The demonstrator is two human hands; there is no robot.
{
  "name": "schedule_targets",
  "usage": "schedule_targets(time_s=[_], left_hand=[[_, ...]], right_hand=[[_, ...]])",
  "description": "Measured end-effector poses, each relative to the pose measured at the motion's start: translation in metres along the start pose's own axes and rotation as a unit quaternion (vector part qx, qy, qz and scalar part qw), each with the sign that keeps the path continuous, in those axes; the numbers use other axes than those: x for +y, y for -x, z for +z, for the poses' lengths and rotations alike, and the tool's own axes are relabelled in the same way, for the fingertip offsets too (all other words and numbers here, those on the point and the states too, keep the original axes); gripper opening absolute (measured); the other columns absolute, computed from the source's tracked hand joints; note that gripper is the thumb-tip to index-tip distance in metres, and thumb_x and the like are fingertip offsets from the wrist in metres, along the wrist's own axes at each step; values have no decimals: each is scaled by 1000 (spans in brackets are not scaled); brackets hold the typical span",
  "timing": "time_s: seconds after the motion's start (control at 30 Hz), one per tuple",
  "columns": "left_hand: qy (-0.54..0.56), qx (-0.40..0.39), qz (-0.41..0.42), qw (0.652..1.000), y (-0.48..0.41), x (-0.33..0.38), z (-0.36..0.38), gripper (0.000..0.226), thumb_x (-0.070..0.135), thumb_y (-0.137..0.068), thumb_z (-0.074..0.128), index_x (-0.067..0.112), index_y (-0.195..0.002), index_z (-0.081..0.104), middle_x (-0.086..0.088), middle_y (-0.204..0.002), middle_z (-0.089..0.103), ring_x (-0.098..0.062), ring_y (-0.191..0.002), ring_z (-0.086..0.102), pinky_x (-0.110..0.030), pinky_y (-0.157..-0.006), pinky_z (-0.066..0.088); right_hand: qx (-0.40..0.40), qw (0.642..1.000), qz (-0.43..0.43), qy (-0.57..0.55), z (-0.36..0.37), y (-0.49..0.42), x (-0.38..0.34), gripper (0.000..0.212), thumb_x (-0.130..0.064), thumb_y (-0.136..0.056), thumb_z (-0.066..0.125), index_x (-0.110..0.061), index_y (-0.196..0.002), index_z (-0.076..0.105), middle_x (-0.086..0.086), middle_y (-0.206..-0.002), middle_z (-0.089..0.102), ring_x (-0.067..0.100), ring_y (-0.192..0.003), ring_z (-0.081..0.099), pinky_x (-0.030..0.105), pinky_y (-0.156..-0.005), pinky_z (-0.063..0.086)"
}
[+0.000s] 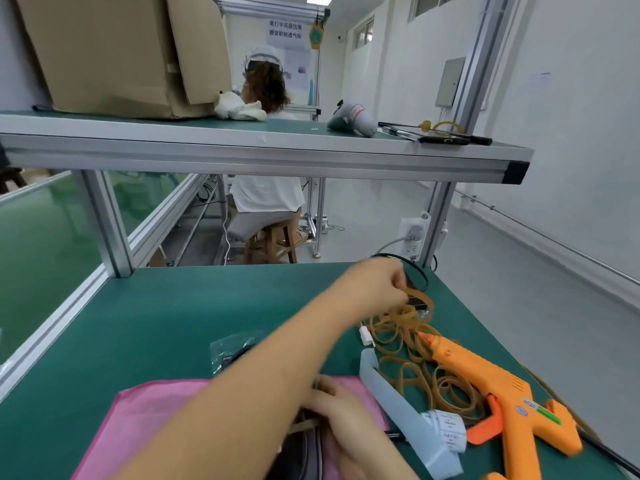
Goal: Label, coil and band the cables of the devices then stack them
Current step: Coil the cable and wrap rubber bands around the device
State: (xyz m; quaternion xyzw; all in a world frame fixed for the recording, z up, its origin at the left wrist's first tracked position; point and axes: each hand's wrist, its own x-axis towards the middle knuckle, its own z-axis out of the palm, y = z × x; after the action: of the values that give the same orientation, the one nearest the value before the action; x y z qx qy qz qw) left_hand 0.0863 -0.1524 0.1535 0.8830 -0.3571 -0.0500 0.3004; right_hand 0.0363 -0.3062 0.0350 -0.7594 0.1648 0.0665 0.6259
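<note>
the left hand (382,278) is pinching one rubber band (420,301) from the tangled pile (412,362), likely dragging others along; the right hand (341,415) is gripping the dark device (301,455) on the pink cloth (156,417), where its cable may be springing loose

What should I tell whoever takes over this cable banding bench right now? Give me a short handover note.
Left hand: reaches across and pinches one rubber band at the far end of the band pile.
Right hand: rests on a dark device lying on the pink sheet; whether it grips is unclear.
Label strip lies beside the orange glue gun. A black cable sits at the table's far edge.
Done: no finished stack is visible.
Left: probably band the device under the right hand, then finish the others and stack them.
</note>
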Motion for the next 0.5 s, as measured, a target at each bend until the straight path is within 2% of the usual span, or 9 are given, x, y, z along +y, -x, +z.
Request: schedule_targets(time_s=[0.03, 0.07, 0.1, 0.13, 0.23, 0.3, 0.4, 0.43, 0.5], left_hand=[[25, 18, -18, 999, 3, -11, -18, 10, 17, -85, 62, 22, -79, 56, 3, -75, 64, -14, -71, 61, -28, -67, 51], [21, 44, -35, 998, 7, -25, -34, 14, 18, -84, 63, 24, -75, 54, 5, -67, 62, -12, -63, 59, -26, -61, 48], [-1, 70, -52, 996, 11, -40, -50, 15, 20, -84, 64, 23, -73, 54, 7, -63, 61, -11, -59, 56, -24, -57, 44], [-33, 99, -67, 992, 15, -56, -65, 15, 20, -84, 64, 23, -73, 54, 8, -63, 60, -12, -59, 54, -24, -56, 41], [-118, 139, -109, 977, 35, -102, -93, 7, 20, -84, 65, 21, -79, 59, 7, -73, 59, -16, -72, 54, -27, -62, 38], [-135, 100, -115, 979, 49, -124, -94, 4, 18, -83, 65, 19, -82, 61, 8, -73, 59, -16, -73, 56, -26, -63, 40], [-21, 3, -94, 995, 69, -139, -76, 12, 10, -80, 68, 18, -76, 61, 3, -65, 64, -15, -63, 60, -23, -60, 46], [27, -26, -89, 995, 75, -140, -68, 15, 7, -80, 68, 18, -75, 60, 1, -63, 65, -14, -59, 60, -23, -60, 47], [89, -59, -81, 991, 84, -141, -55, 19, 5, -81, 71, 19, -73, 60, 2, -59, 62, -10, -52, 56, -21, -55, 47]], right_hand=[[-45, 996, -24, -67, 9, 24, -9, 29, 8, -98, 39, 13, -80, 61, 25, -90, 58, 21, -69, 70, 32, -97, 47], [-85, 986, -28, -142, 49, 37, 0, 20, 0, -95, 50, 8, -82, 62, 24, -90, 62, 16, -65, 71, 38, -100, 47], [-130, 970, -13, -207, 93, 51, 1, 17, -6, -86, 62, 9, -93, 63, 26, -96, 67, 20, -78, 73, 45, -102, 46], [-157, 957, -6, -246, 119, 62, -4, 37, -10, -75, 68, 4, -108, 63, 25, -106, 68, 29, -95, 70, 48, -102, 46], [-195, 936, -50, -288, 158, 86, -5, 63, -10, -67, 66, -4, -128, 55, 22, -121, 64, 40, -116, 58, 52, -104, 42], [-193, 938, -54, -282, 146, 84, -9, 80, -9, -64, 68, -8, -140, 43, 19, -126, 62, 39, -118, 57, 54, -107, 38], [-184, 953, -47, -237, 148, 84, -12, 101, -9, -60, 71, -18, -148, 23, 5, -109, 73, 22, -102, 69, 38, -93, 53], [-197, 952, -48, -229, 151, 85, -13, 107, -9, -58, 73, -22, -149, 17, 5, -106, 74, 22, -97, 70, 36, -89, 54], [-204, 952, -41, -224, 152, 85, -17, 118, -12, -53, 76, -26, -150, 10, 15, -110, 71, 31, -97, 67, 44, -92, 50]])
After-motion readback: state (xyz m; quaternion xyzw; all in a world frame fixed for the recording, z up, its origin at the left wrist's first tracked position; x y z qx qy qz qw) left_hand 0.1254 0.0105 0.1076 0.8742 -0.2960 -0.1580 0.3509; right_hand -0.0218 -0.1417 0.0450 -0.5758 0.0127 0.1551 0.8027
